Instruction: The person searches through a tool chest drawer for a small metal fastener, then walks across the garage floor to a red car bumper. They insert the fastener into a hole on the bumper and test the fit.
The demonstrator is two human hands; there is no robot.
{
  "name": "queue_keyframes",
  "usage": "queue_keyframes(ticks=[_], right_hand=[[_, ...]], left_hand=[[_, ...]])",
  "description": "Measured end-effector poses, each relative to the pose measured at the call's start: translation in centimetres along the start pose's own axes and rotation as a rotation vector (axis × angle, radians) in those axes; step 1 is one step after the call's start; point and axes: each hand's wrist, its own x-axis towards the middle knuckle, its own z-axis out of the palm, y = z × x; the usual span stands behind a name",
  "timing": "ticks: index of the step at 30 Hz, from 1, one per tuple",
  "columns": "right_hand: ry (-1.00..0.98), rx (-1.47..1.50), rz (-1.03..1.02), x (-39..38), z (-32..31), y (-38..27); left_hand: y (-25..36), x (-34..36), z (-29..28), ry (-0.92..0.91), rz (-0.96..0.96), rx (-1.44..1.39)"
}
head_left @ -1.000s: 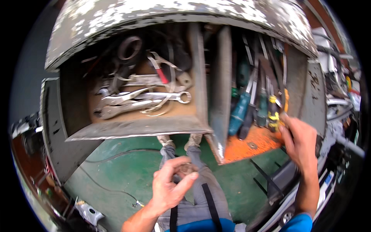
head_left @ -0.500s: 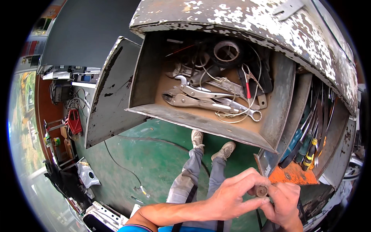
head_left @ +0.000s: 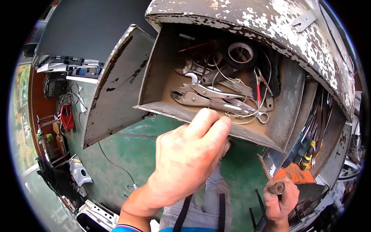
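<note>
My left hand is raised in front of the open metal drawer, its curled fingers overlapping the drawer's front lip. Its fingertips are hidden, so whether it touches the lip or holds anything cannot be told. At lower right my right hand is wrapped round a brown, worn cylindrical piece, its round end showing. Inside the drawer lie locking pliers, a combination wrench, a roll of black tape, a red-handled clamp and loose pale wire.
A second compartment at right holds several screwdrivers, including a yellow-and-black one. A grey cabinet door stands swung out at left. A cable runs over the green floor. A red jack-like tool sits farther left.
My left hand has let go of the cylindrical piece and moved up and left to the drawer's front. My right hand keeps the piece, slightly lower. The view has shifted.
</note>
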Motion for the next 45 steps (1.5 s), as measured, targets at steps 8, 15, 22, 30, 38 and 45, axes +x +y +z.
queue_keyframes(ticks=[8, 15, 22, 30, 38, 45], right_hand=[[-0.077, 0.092, -0.074, -1.6, 3.1, -0.4], [-0.112, 0.216, -0.001, -4.0, 3.8, 1.4], [-0.404, -0.011, -0.159, -3.3, 2.8, 2.0], [-0.382, -0.017, -0.212, -5.0, 4.9, 1.0], [-0.430, -0.029, -0.185, -4.6, 6.7, 2.1], [-0.412, -0.063, -0.145, -4.1, 8.1, 2.3]], left_hand=[[-0.9, 0.0, 0.5, 0.006, 0.085, 0.064], [-0.6, -3.2, -0.5, -0.074, 0.127, 0.112], [-0.9, -9.4, -1.0, -0.166, 0.154, 0.092], [-3.3, -12.2, 1.0, -0.085, 0.209, 0.026], [-5.6, -13.0, 3.1, -0.180, 0.110, 0.040], [-7.6, -12.8, 4.7, -0.149, 0.117, 0.000]])
